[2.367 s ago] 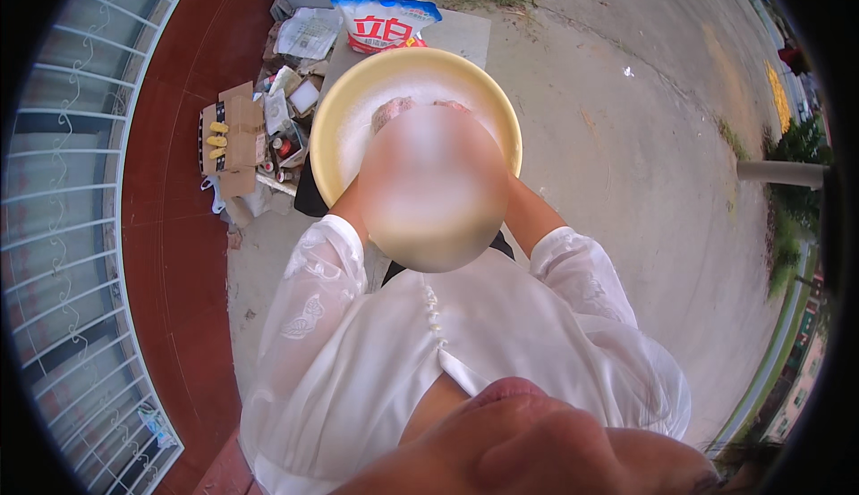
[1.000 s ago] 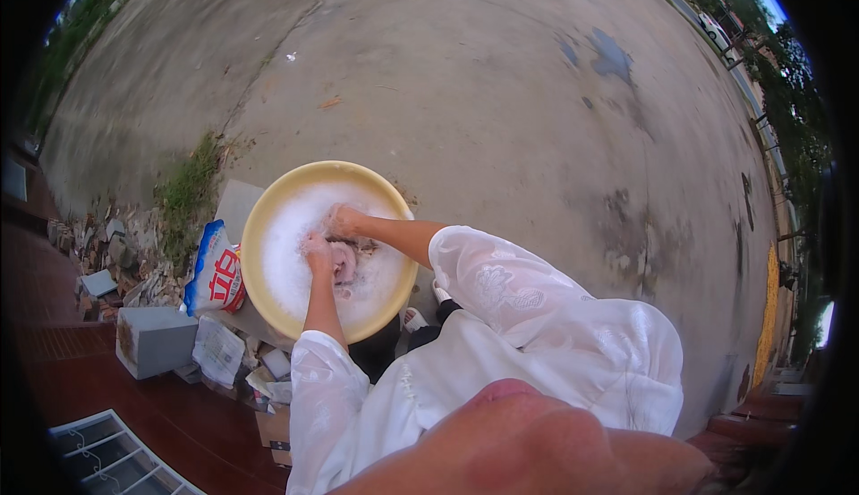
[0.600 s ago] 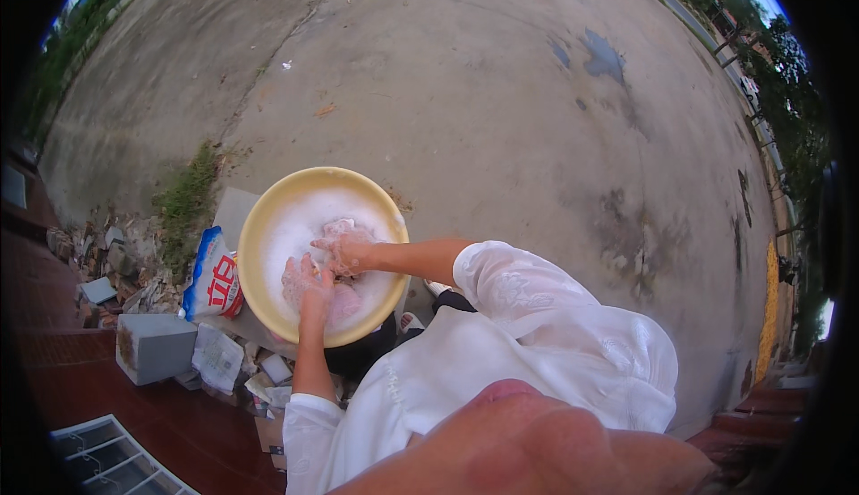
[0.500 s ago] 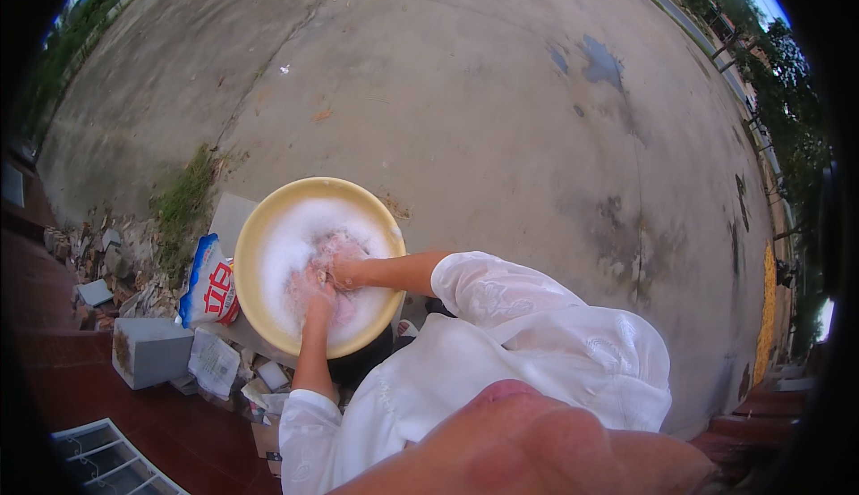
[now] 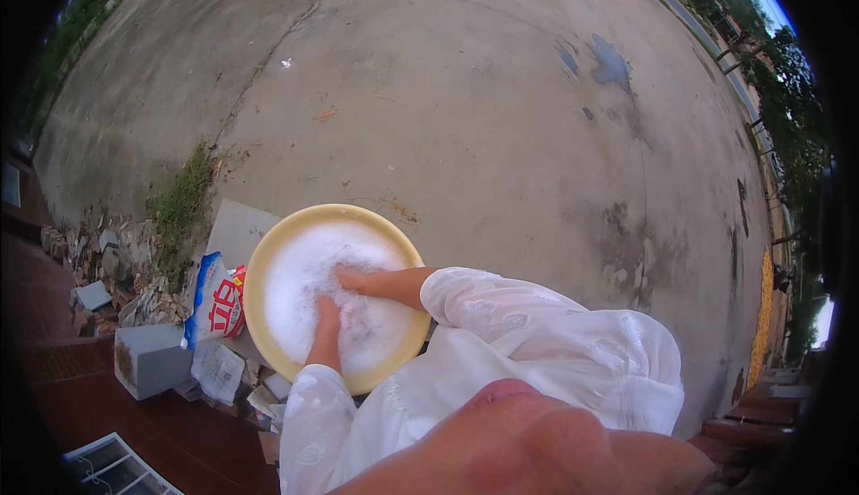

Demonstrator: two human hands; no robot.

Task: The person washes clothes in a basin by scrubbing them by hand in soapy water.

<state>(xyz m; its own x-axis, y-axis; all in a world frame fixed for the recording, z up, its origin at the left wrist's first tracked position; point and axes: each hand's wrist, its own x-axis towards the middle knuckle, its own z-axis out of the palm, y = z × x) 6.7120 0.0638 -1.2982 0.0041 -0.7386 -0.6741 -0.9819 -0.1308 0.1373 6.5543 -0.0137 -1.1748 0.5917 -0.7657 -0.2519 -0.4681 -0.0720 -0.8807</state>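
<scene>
A round pale yellow basin (image 5: 257, 267) holds water topped with thick white foam (image 5: 291, 285). Both my hands reach into it. My left hand (image 5: 327, 313) is sunk in the suds near the middle, its fingers hidden. Just beyond it, my right hand (image 5: 352, 279) dips in from the right, also with its fingers under the foam. Something pinkish (image 5: 356, 316) shows faintly through the suds between my wrists; it looks like wet cloth, mostly covered. Whether either hand grips it is hidden.
A blue, white and red detergent bag (image 5: 215, 300) leans left of the basin. Beside it lie a grey block (image 5: 152, 359), a crumpled printed sheet (image 5: 217, 371) and broken rubble (image 5: 134, 285). Grass (image 5: 182, 195) grows at the concrete's (image 5: 483, 128) edge. A white-framed grille (image 5: 116, 465) is at lower left.
My hands, close together at the foam's surface before, are now deeper in it and slightly apart. Less of the pinkish thing shows. The basin appears lower and further right in view.
</scene>
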